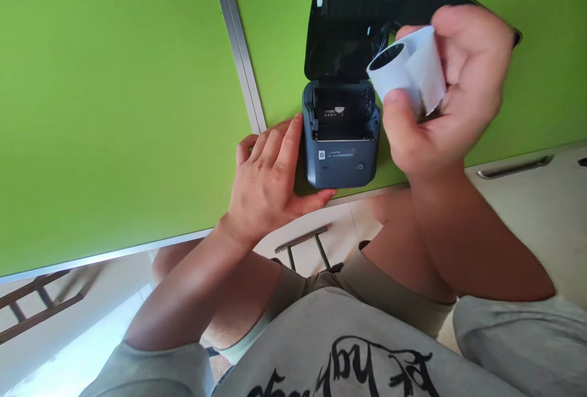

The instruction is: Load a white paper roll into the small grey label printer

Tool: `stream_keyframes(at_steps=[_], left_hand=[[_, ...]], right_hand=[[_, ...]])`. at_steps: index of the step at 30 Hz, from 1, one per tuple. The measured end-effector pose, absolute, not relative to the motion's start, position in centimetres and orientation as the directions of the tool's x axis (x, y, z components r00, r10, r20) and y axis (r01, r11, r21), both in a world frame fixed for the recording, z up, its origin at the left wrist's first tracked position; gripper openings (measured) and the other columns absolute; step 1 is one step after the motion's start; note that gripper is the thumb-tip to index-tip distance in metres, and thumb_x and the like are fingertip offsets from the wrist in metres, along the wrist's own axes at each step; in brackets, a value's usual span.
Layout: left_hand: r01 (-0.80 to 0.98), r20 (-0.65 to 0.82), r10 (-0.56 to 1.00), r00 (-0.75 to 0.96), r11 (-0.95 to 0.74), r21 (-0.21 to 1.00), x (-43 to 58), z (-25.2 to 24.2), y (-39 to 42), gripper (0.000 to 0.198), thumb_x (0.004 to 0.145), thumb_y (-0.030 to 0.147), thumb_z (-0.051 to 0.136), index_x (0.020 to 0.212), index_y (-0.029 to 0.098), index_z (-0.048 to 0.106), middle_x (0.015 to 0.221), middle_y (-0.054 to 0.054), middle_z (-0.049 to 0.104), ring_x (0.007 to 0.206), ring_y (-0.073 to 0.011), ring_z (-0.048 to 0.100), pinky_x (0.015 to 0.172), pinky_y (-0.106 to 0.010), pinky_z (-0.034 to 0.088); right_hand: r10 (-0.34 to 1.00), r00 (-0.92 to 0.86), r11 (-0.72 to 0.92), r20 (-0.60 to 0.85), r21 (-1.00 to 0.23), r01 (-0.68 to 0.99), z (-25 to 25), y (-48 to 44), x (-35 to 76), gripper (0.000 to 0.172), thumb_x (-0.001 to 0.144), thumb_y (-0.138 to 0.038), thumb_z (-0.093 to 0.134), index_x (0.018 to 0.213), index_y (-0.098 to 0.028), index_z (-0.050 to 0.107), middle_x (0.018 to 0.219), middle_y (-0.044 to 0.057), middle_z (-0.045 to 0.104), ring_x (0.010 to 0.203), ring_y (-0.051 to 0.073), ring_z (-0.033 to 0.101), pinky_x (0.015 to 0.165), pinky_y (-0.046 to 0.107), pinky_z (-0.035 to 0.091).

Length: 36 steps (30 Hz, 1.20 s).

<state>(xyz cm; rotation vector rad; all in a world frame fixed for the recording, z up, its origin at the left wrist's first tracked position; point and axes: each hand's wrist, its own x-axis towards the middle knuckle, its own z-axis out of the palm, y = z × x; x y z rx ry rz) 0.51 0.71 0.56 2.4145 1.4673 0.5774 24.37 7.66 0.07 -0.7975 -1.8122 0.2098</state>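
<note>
The right grip (468, 97) partly hides the black slab (433, 0), while lettering (340, 154) on the printer (339, 174) (tiny) is unreadable.

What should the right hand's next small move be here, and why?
Probably bring the paper roll left, over the open compartment: the right hand holds it off to the right, the lid is open, no roll shows inside, and the left hand rests against the blue device.
</note>
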Motion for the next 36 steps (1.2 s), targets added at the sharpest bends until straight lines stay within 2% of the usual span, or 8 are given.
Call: stream_keyframes(at_steps=[3,7,10,20,25,29,33,36], left_hand=[[0.785,0.188,0.89,0.415,-0.455,0.421,0.5,0.5,0.7,0.104,0.093,0.086,0.041,0.156,0.004,0.044,0.146,-0.024,0.063,0.132,-0.0377,0.062,0.109,-0.049,0.04],[0.787,0.175,0.896,0.409,-0.443,0.43,0.5,0.6,0.7,0.104,0.092,0.087,0.042,0.158,0.006,0.043,0.147,-0.024,0.063,0.132,-0.0382,0.061,0.109,-0.051,0.041],[0.789,0.156,0.902,0.402,-0.427,0.442,0.5,0.7,0.7,0.104,0.091,0.087,0.043,0.158,0.009,0.042,0.147,-0.023,0.063,0.133,-0.0382,0.061,0.111,-0.051,0.04],[0.782,0.122,0.908,0.401,-0.409,0.471,0.6,0.9,0.7,0.103,0.089,0.086,0.048,0.161,0.012,0.04,0.15,-0.023,0.061,0.135,-0.04,0.059,0.112,-0.053,0.039],[0.784,0.141,0.906,0.399,-0.417,0.459,0.5,0.8,0.7,0.104,0.09,0.087,0.046,0.16,0.01,0.042,0.148,-0.023,0.062,0.134,-0.0396,0.06,0.112,-0.052,0.04],[0.781,0.14,0.906,0.401,-0.417,0.464,0.5,0.8,0.7,0.106,0.088,0.089,0.047,0.16,0.011,0.041,0.149,-0.022,0.062,0.134,-0.0394,0.06,0.112,-0.051,0.04],[0.791,0.132,0.91,0.394,-0.408,0.455,0.5,0.8,0.7,0.106,0.088,0.091,0.043,0.16,0.013,0.042,0.149,-0.021,0.062,0.134,-0.0378,0.06,0.111,-0.05,0.04],[0.793,0.142,0.908,0.394,-0.414,0.448,0.5,0.8,0.7,0.107,0.089,0.091,0.042,0.16,0.011,0.042,0.148,-0.022,0.062,0.134,-0.0376,0.06,0.11,-0.05,0.041]], right_hand=[[0.627,-0.134,0.743,0.767,-0.538,0.398,0.2,7.7,23.9,0.044,0.101,-0.054,0.057,0.139,-0.031,0.05,0.124,0.0,0.058,0.11,0.017,0.069,0.09,0.04,0.059],[0.626,-0.145,0.703,0.766,-0.474,0.53,0.7,7.7,23.6,0.015,0.096,-0.031,0.066,0.106,-0.026,0.057,0.104,0.003,0.066,0.099,0.02,0.069,0.084,0.042,0.059],[0.6,-0.141,0.68,0.788,-0.409,0.609,0.7,7.9,24.0,0.013,0.088,-0.024,0.069,0.097,-0.026,0.059,0.098,0.005,0.066,0.096,0.023,0.068,0.083,0.046,0.056],[0.812,-0.063,0.512,0.58,-0.656,0.554,-0.7,7.8,24.5,0.026,0.084,-0.024,0.07,0.106,-0.025,0.057,0.098,0.0,0.064,0.084,0.017,0.061,0.078,0.035,0.05],[0.81,-0.082,0.513,0.58,-0.635,0.578,-0.6,7.8,24.8,0.022,0.09,-0.03,0.066,0.11,-0.023,0.061,0.096,-0.001,0.068,0.083,0.014,0.062,0.075,0.032,0.05],[0.811,-0.122,0.509,0.572,-0.589,0.627,-0.8,7.9,25.4,0.023,0.097,-0.04,0.06,0.112,-0.024,0.065,0.101,0.001,0.07,0.095,0.019,0.067,0.087,0.04,0.054],[0.818,-0.131,0.518,0.56,-0.619,0.59,-1.4,7.8,25.2,0.036,0.097,-0.047,0.058,0.127,-0.028,0.056,0.118,0.004,0.066,0.113,0.025,0.064,0.101,0.047,0.051],[0.814,-0.129,0.537,0.566,-0.648,0.54,-1.6,7.8,24.8,0.038,0.097,-0.042,0.058,0.133,-0.028,0.05,0.123,0.005,0.062,0.113,0.022,0.062,0.1,0.044,0.052]])
